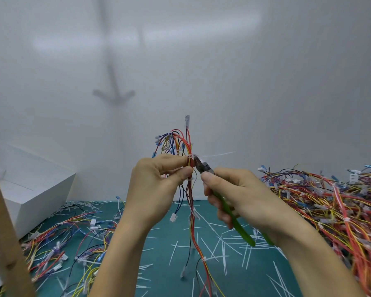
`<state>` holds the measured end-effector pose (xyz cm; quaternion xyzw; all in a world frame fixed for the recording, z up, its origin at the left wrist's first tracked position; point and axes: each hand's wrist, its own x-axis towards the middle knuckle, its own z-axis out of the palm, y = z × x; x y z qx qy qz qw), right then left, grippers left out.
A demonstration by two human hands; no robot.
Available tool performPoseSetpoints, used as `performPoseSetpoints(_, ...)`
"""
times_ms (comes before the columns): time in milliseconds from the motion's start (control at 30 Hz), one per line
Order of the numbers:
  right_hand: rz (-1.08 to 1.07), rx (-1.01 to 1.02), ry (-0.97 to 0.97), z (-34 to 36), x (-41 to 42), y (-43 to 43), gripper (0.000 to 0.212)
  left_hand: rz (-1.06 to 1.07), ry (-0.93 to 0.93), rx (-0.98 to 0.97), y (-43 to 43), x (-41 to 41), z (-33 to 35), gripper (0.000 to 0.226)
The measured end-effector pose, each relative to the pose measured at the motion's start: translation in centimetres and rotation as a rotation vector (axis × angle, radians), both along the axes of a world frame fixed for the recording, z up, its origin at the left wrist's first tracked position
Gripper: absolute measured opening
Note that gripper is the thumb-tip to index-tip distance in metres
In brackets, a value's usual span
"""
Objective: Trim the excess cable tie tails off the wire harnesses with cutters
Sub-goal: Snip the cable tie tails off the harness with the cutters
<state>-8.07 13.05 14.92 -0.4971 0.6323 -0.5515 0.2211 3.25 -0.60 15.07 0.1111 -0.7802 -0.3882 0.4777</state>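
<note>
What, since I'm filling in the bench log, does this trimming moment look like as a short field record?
left hand: pinches the wire harness upright beside its cable tie
right hand: grips the cutters by their green handles
cutters: blades at the tie's base
cable tie tail: uncut, pointing right
green mat: strewn with cut tails
harness pile: heaped at right

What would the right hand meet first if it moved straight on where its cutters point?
Probably the white cable tie on the wire harness that the left hand pinches: the cutters in the right hand point up and left, tips right beside it. Depth is hard to judge.
</note>
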Motion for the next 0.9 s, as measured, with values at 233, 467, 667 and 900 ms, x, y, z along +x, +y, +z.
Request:
performPoseSetpoints(233,0.029,0.017,-0.044,0.19,0.23,0.12,0.036,-0.004,0.014,0.015,0.22,0.15,0.14,0.028)
performPoseSetpoints(467,-0.326,0.008,0.482,-0.20,0.19,-0.29,0.044,0.082,-0.019,-0.010,0.41,0.13,0.11,0.026)
performPoseSetpoints(667,-0.402,0.043,0.587,-0.13,0.24,-0.20,0.042,0.119,-0.035,-0.037,0.59,0.15,0.25,0.025)
performPoseSetpoints(900,-0.200,-0.080,0.053,-0.47,0.14,-0.76,0.038,0.076,0.060,0.199,0.61,-0.30,-0.17,0.018)
